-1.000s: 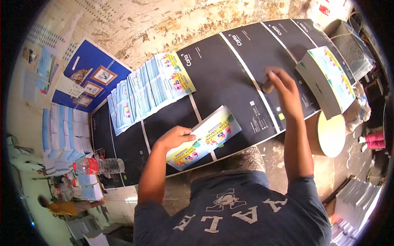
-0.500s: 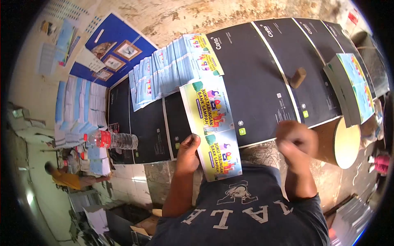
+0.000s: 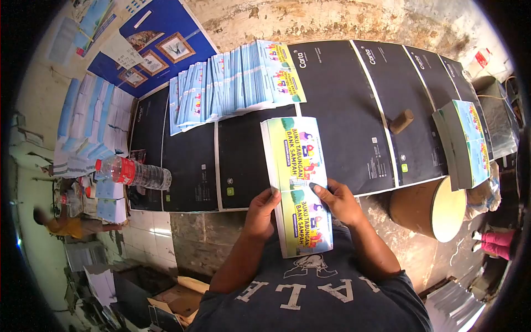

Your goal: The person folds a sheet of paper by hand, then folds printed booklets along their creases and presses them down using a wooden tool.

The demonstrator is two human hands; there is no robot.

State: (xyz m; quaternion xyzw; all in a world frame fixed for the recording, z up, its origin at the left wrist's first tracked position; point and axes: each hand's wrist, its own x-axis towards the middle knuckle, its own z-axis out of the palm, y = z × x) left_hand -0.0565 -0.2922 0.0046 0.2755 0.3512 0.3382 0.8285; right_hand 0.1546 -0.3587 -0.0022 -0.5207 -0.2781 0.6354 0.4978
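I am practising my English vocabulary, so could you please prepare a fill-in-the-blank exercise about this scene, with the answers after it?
1. In the picture, the left hand holds the left edge of the printed stack, and the right hand holds its ____ edge.
2. The large title on the held stack reads "BUKU TABUNGAN BANK ____".
3. The bottle has a ____ label.
4. The board behind the framed pictures is ____.

Missing words: right; SAMPAH; red; blue.
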